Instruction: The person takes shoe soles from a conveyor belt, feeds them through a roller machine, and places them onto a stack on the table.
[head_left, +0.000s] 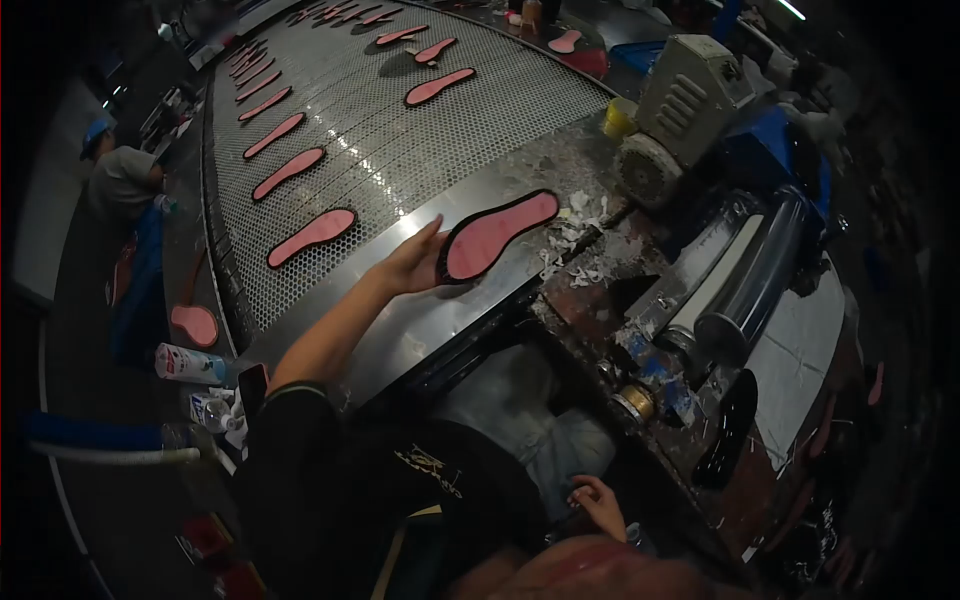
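My left hand (412,260) grips the wide end of a pink sole with a black rim (500,235), its thumb at the edge. The sole is tilted over the smooth metal plate at the end of the mesh conveyor (400,175). Low in the view, my right hand (598,503) is beside my lap, fingers loosely bent and apart, with nothing visible in it. Another pink sole (312,238) lies on the mesh, with several more in rows behind it.
Rollers (750,270) and a grey motor housing (690,100) stand at the right. White scraps (580,225) lie beside the plate. A yellow cup (620,118) is near the motor. At the left are a bottle (190,364) and a person in a blue cap (122,175).
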